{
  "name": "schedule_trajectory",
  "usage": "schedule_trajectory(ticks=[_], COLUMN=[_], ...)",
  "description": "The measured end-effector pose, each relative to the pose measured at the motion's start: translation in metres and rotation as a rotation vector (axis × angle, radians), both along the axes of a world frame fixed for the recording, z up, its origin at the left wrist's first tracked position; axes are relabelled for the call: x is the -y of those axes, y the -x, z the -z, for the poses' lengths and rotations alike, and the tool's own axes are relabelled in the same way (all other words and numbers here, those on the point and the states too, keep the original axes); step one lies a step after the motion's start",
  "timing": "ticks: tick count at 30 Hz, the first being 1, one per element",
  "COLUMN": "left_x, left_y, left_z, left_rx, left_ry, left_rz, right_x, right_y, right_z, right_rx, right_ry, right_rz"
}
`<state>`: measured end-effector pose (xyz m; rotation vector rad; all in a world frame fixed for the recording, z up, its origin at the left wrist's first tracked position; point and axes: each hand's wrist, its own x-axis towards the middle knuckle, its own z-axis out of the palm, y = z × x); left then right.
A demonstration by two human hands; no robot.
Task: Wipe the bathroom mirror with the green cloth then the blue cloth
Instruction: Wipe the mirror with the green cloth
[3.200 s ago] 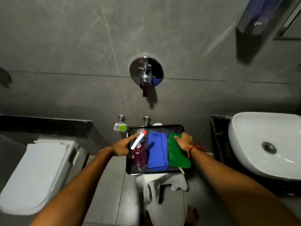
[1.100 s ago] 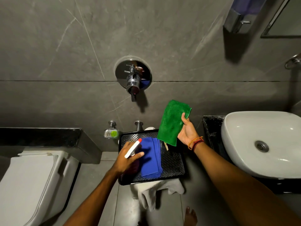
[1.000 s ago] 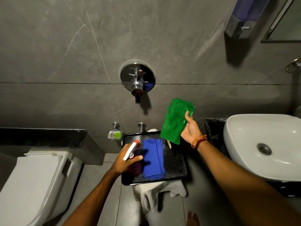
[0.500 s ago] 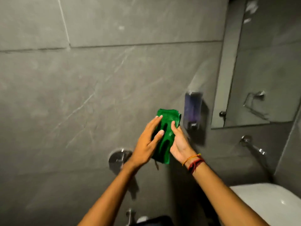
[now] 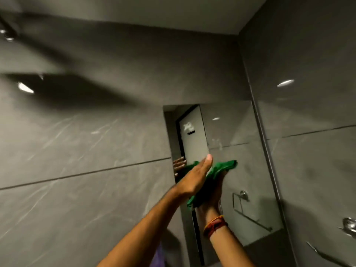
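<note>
Head view, tilted up: grey tiled wall (image 5: 81, 151) fills most of frame, meeting a side wall (image 5: 312, 170) at the corner on the right. Bathroom mirror (image 5: 237, 182) sits on the grey wall against that corner, reflecting a door and a towel rail (image 5: 250, 212); faint smears show on the glass near its upper middle. Both arms are raised in front of the mirror's lower left part. Left hand (image 5: 194, 180) is flat, fingers straight, pressed palm-down on the green cloth (image 5: 217, 170); right hand (image 5: 210, 197), with thread bands at the wrist, is underneath, palm up, cupping the cloth. So the cloth is sandwiched between the two palms, bunched, one end sticking out right toward the glass. Can't tell if it touches the mirror; looks just short of it. Blue cloth not in view. Tap fitting (image 5: 349, 226) at right edge. Progress, my read: green cloth fetched and being folded or flattened for use, no wipe stroke clearly started. Left: the whole green pass, then fetching the blue cloth and doing the blue pass.
</note>
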<state>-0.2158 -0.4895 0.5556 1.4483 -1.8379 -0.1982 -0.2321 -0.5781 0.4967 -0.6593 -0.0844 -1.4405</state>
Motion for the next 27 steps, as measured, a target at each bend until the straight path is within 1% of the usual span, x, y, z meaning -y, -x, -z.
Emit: schedule_trajectory(ticks=[1,2,3,4,5,6,8,9,10,11,13,15,17,19,21,23,24,25,27], left_x=[0.010,0.012,0.026,0.028,0.030,0.032,0.030,0.035,0.043,0.050,0.057,0.063,0.065,0.067,0.068,0.069,0.069,0.070,0.072], left_y=[-0.013,-0.032,-0.049,-0.073,-0.099,-0.125,-0.160,-0.170,-0.176,-0.178,-0.177,-0.181,-0.187,-0.188,-0.187,-0.188,-0.189,-0.188,-0.189], left_z=[-0.014,-0.025,-0.041,-0.047,-0.055,-0.060,-0.059,-0.053,-0.048,-0.044,-0.042,-0.039,-0.038,-0.036,-0.036,-0.036,-0.036,-0.036,-0.036], left_rx=[0.134,0.300,0.466,0.554,0.596,0.636,0.771,0.838,0.900,0.935,0.945,0.974,0.987,0.987,0.988,0.998,1.007,1.013,1.017], left_ry=[0.079,0.145,0.246,0.320,0.375,0.395,0.391,0.396,0.413,0.441,0.522,0.595,0.644,0.664,0.665,0.671,0.674,0.671,0.663], left_rz=[-0.098,-0.247,-0.410,-0.549,-0.652,-0.730,-0.805,-0.828,-0.870,-0.921,-0.975,-0.988,-0.976,-0.998,-1.026,-1.032,-1.033,-1.039,-1.050], right_x=[0.017,0.026,0.055,0.079,0.110,0.140,0.178,0.191,0.196,0.195,0.181,0.165,0.152,0.152,0.166,0.186,0.197,0.206,0.215], right_y=[0.005,0.011,0.022,0.028,0.033,0.033,0.027,0.021,0.014,0.006,-0.011,-0.036,-0.056,-0.069,-0.063,-0.041,-0.028,-0.016,-0.002], right_z=[-0.003,-0.003,-0.016,-0.026,-0.039,-0.049,-0.063,-0.073,-0.089,-0.107,-0.143,-0.155,-0.137,-0.086,-0.024,0.021,0.029,0.026,-0.013], right_rx=[0.017,-0.024,-0.059,-0.131,-0.172,-0.333,-0.752,-0.926,-1.003,-1.034,-1.041,-1.053,-1.034,-1.032,-1.060,-1.111,-1.146,-1.173,-1.162], right_ry=[-0.064,-0.090,-0.076,-0.076,-0.037,-0.024,0.053,0.120,0.188,0.248,0.437,0.662,0.880,1.048,1.127,1.086,1.032,0.947,0.738], right_rz=[0.044,0.100,0.170,0.259,0.396,0.567,0.884,1.034,1.134,1.212,1.382,1.512,1.591,1.637,1.682,1.683,1.664,1.636,1.563])
